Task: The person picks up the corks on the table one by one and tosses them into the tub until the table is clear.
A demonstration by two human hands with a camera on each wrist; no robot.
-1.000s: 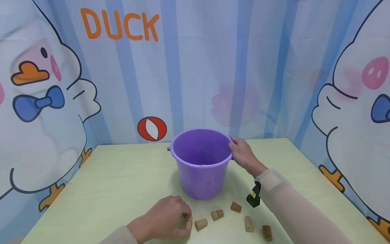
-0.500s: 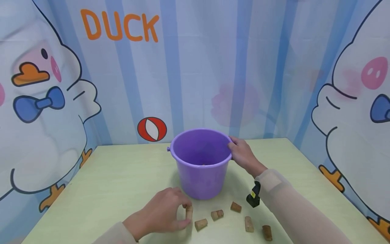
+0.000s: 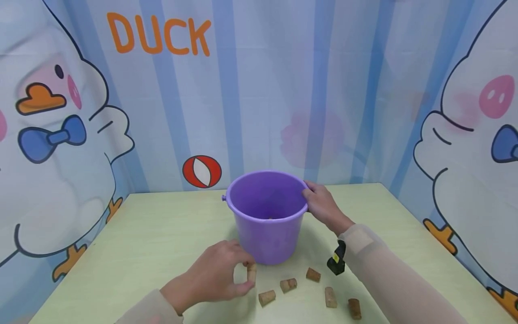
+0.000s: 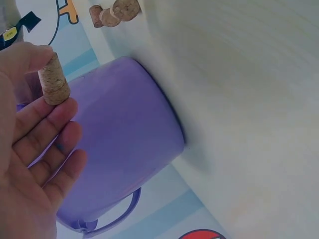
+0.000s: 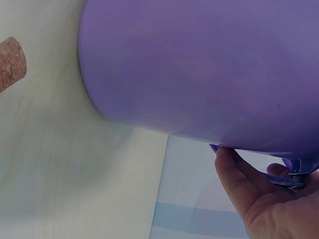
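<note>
My left hand (image 3: 216, 274) pinches a cork (image 4: 55, 79) by its two ends between thumb and fingertips, in front of the purple bucket (image 3: 269, 238). In the left wrist view the remaining fingers lie loosely bent beside the bucket's wall. My right hand (image 3: 323, 204) grips the bucket's rim on the right side; the right wrist view shows its fingers (image 5: 237, 179) against the outer wall below the rim, near the handle's hinge. The bucket stands upright on the table. A small bit of something inside shows just over the near rim, and most of the inside is hidden.
Several loose corks lie on the pale table (image 3: 170, 234) in front of the bucket, among them a near cork (image 3: 267, 298) and a far right cork (image 3: 354, 309). A black wrist strap piece (image 3: 337, 258) hangs from the right sleeve. A printed curtain (image 3: 267, 90) stands behind.
My left hand has lifted the cork from the table and moved it up toward the bucket. The right hand and the bucket have stayed in place.
</note>
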